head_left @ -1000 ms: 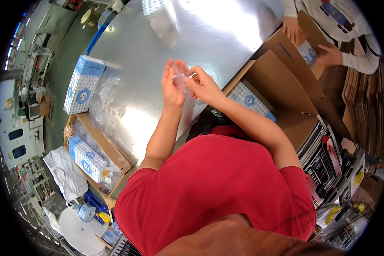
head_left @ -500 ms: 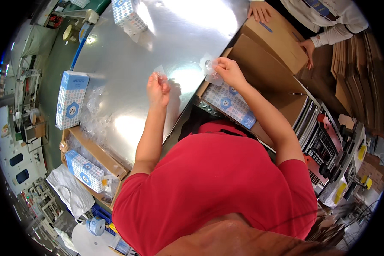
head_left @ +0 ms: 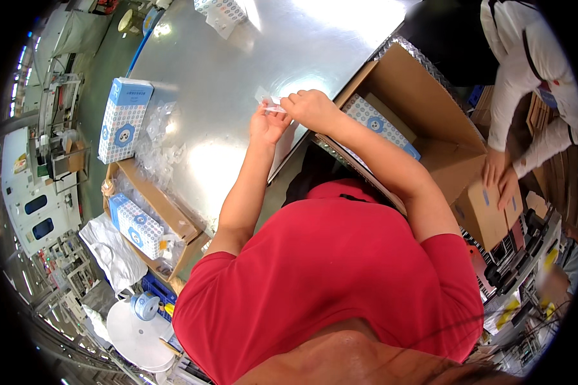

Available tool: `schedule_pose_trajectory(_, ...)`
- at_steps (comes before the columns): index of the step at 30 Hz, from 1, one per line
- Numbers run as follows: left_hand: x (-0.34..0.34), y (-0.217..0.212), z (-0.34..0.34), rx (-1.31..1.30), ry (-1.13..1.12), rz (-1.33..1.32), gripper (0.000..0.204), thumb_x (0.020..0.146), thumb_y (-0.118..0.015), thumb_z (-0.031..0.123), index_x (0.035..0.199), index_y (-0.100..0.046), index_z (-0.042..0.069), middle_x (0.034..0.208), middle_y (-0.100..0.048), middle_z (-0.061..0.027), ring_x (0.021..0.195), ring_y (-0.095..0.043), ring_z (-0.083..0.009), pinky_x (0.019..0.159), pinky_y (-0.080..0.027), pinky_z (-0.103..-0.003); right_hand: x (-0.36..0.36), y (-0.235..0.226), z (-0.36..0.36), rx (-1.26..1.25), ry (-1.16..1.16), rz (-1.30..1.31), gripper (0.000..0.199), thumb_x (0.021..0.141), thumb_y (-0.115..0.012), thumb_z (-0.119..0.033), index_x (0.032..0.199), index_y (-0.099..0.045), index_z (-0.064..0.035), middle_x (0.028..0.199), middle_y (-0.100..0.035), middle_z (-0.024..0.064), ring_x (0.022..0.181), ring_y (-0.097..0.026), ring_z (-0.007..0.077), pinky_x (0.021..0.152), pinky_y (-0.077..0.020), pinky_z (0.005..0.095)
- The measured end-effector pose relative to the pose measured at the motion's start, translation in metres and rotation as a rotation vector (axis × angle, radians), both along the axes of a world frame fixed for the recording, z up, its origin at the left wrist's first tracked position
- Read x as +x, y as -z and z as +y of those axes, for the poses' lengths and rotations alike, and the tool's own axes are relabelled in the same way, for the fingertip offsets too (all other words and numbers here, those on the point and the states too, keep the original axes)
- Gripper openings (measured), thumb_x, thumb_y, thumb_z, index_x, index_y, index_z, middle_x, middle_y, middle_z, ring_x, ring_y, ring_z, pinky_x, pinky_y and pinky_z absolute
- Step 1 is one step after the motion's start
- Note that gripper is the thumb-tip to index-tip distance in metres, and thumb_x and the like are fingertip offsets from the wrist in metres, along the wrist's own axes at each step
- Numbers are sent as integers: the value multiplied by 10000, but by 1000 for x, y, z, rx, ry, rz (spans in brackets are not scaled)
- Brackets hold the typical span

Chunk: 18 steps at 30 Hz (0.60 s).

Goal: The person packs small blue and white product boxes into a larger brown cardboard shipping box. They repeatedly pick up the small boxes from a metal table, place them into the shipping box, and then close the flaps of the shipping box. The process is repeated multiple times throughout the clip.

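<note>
Shiny sheet metal covers the table (head_left: 237,83), smooth and bright with glare, its near edge running diagonally past the person's chest. Both bare hands meet above that edge: the left hand (head_left: 268,123) and the right hand (head_left: 309,108) each pinch one end of a small clear plastic packet (head_left: 271,104), thin, crinkled and nearly see-through, held between them just over the table near the open cardboard box (head_left: 424,122). Fingers are curled around the packet, thumbs pressing on top, and both forearms stretch forward from the red short sleeves, elbows bent slightly outward. Inside the brown box lies a flat white carton (head_left: 379,125) printed with blue dots. On the left part of the table a tall white-and-blue carton (head_left: 123,120) stands upright beside a loose heap of clear plastic bags (head_left: 157,151), glossy and wrinkled. Below the table edge another cardboard tray (head_left: 167,218) holds a similar dotted carton (head_left: 137,226). At the far right, a co-worker in white sleeves rests both hands (head_left: 501,176) on a small brown box (head_left: 485,212).
</note>
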<state>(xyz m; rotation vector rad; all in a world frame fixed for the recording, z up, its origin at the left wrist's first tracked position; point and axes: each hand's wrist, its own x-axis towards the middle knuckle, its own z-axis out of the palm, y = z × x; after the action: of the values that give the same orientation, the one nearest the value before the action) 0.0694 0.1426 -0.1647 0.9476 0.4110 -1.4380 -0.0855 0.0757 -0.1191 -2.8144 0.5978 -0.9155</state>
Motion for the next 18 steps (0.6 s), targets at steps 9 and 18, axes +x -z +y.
schedule_pose_trajectory(9, -23, -1, -25, -122, -155, 148, 85, 948, -408, 180, 913, -450, 115, 735, -473, -36, 499, -390, -114, 382, -288, -211, -35, 2, -5, 601, 319, -99, 147, 816, -587, -180, 856, -601, -39, 736, -642, 97, 677, -638, 257, 581, -490, 341)
schedule_pose_trajectory(18, -10, 0, -25, -268, 60, -117, 234, 980, -410, 242, 800, -477, 108, 520, -373, 11, 370, -280, -69, 345, -223, -210, -159, 171, 34, 1605, 606, -173, 130, 848, -590, -120, 887, -628, -2, 764, -653, 127, 716, -637, 176, 634, -494, 319)
